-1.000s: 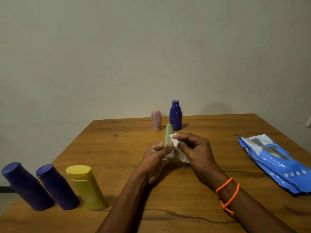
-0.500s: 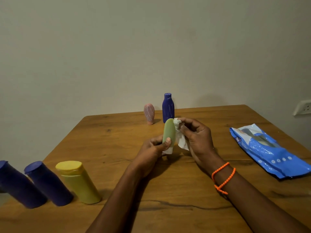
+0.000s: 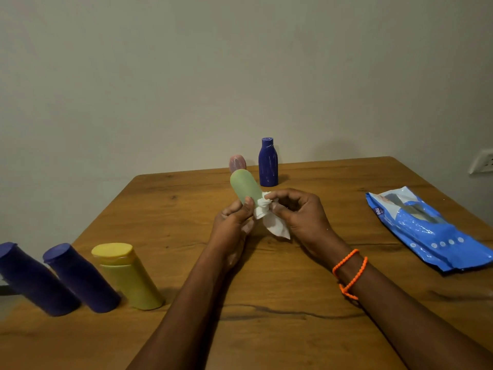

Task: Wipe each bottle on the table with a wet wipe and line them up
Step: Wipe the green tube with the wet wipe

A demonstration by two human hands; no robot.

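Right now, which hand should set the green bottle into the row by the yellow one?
Left, probably. The left hand already grips the green bottle, and the yellow bottle stands on its side. The right hand is busy pinching the wet wipe.

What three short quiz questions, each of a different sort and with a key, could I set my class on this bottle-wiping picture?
1. True or false: the left hand grips the green bottle while the right hand pinches the white wet wipe against it.
2. Multiple choice: which bottle stands at the right end of the row of three near the table's left edge? A) pink bottle B) yellow bottle C) green bottle
3. Fill the gap: at the far edge, beside the pink bottle, stands a ___ bottle.

Key
1. True
2. B, the yellow bottle
3. Blue, the blue bottle
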